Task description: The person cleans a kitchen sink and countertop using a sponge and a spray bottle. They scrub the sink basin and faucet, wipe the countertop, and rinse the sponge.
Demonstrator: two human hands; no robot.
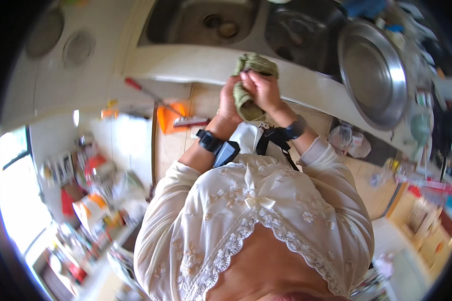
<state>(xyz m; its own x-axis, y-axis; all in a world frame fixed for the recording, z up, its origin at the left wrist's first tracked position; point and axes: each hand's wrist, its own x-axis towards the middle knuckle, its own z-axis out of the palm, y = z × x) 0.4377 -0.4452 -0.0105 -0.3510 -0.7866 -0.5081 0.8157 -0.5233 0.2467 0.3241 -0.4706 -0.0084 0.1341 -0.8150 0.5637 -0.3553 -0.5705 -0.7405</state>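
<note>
A green cloth (249, 107) is bunched and folded between my two hands, in front of the counter edge by the sinks. My left hand (229, 98) grips it from the left side. My right hand (264, 89) closes over its middle from the right, with the fingers of both hands meeting. One part of the cloth sticks out above the hands and a rolled part hangs below them. Beyond the hands lies a double steel sink, its left basin (180, 26) and right basin (297, 30) side by side.
A wide steel bowl (374, 73) sits on the counter right of the sink. An orange dustpan (169, 118) and a red-handled brush (191, 121) are on the floor at left. Plastic bags (348, 141) lie below the counter at right. Household items crowd the left side.
</note>
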